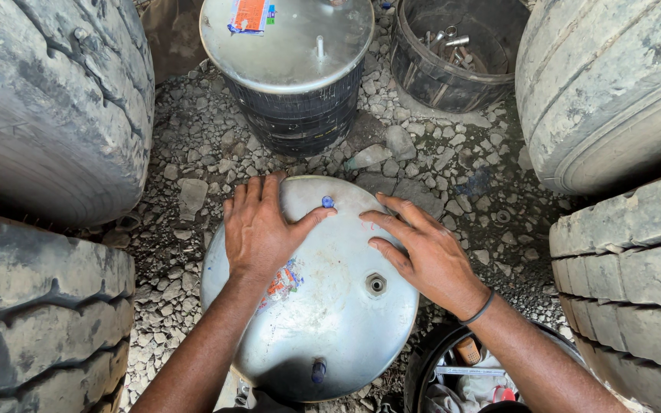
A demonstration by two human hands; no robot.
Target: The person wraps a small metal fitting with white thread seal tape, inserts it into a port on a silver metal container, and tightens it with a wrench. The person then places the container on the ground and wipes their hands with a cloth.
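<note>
A round silver metal plate (330, 313) tops a cylindrical part that stands on gravel between large tyres. It carries a blue cap (328, 202) near its far edge, a hex port (376, 284) right of centre, a colourful sticker (284, 280) and a dark stud (319, 371) near me. My left hand (258, 229) lies flat on the plate's far left, thumb reaching toward the blue cap. On the plate's right edge rests my right hand (422, 248), fingers spread and pointing left. Neither hand grips anything.
Big worn tyres stand at left (47, 107), lower left (32, 313), upper right (613, 84) and right (636, 275). A second black bellows part with a silver top (288, 53) stands ahead. A black tub with metal fittings (453, 53) sits beside it. Another tub with tools (460, 375) is at lower right.
</note>
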